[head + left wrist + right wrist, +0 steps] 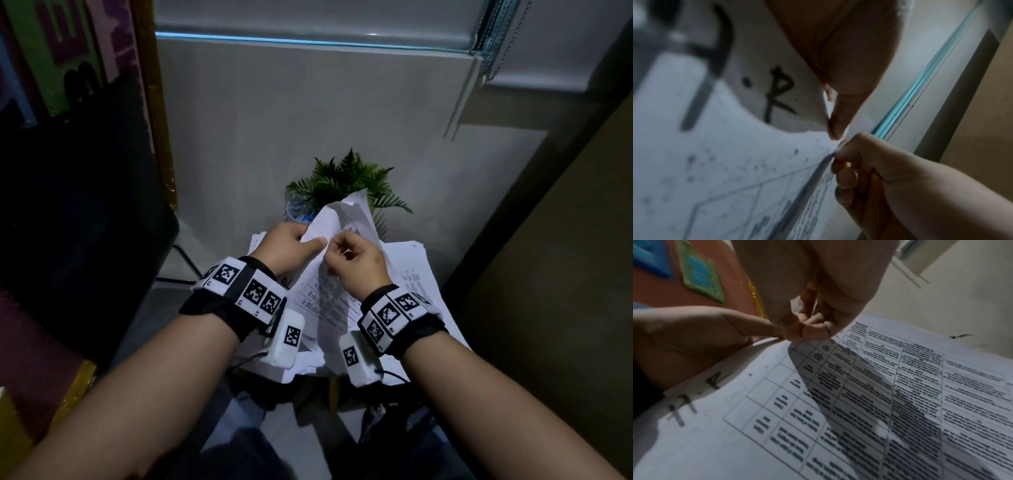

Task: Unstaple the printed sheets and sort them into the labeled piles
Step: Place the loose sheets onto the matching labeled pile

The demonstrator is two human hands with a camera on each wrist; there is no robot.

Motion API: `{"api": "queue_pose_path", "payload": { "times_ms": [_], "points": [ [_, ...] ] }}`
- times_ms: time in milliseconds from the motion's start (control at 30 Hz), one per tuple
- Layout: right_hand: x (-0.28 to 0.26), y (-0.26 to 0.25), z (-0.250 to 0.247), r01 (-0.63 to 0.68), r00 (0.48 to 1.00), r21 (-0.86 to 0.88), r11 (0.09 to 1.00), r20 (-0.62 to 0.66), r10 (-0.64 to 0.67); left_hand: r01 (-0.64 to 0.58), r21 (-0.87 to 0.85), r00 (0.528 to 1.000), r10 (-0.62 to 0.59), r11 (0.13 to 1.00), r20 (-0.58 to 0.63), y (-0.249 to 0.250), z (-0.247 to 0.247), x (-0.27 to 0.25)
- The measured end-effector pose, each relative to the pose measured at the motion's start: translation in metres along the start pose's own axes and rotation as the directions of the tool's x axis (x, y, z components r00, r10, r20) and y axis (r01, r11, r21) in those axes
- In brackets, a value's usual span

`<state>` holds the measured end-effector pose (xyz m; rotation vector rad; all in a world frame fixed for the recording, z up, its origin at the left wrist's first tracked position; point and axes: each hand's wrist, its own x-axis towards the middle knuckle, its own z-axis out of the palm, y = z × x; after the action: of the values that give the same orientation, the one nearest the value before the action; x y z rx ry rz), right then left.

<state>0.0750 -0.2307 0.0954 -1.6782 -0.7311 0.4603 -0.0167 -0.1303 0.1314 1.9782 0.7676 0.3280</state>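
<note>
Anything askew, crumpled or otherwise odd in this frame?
Mildly. The stapled sheets are bent and curled where the left hand and right hand pinch one corner, and the paper piles underneath lie fanned and uneven. No staple remover shows.

Count, from where I stand:

Hands: two, the left hand and the right hand, both at one corner of one stapled set of printed sheets.

Wrist bands with square markers: two, one per wrist.

Paper piles under the hands: at least two, a left pile and a right pile; exact number unclear.

Potted fern: one.
</note>
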Motion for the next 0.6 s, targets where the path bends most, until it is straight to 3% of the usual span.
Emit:
{"api": "queue_pose_path", "payload": {
  "times_ms": [133,233,400,600],
  "points": [
    [-0.002,0.002,0.004,0.077,0.997,-0.026,0.997,-0.008,-0.077,0.054,-0.019,0.998,-0.054,0.998,-0.038,0.000,-0.001,0.002],
    [-0.002,-0.005,0.000,0.075,0.996,0.048,0.996,-0.057,-0.072,0.077,0.009,0.997,-0.077,0.997,-0.024,-0.006,0.000,0.002],
    [0.018,-0.009,-0.033,-0.042,0.995,0.013,0.999,-0.088,0.043,0.104,0.117,0.991,-0.092,0.988,-0.100,-0.018,-0.004,0.005],
    [0.041,0.017,-0.112,-0.184,0.949,-0.113,0.977,-0.278,0.146,0.062,0.344,0.980,0.008,0.937,-0.198,-0.010,0.002,0.004]
  ]
}}
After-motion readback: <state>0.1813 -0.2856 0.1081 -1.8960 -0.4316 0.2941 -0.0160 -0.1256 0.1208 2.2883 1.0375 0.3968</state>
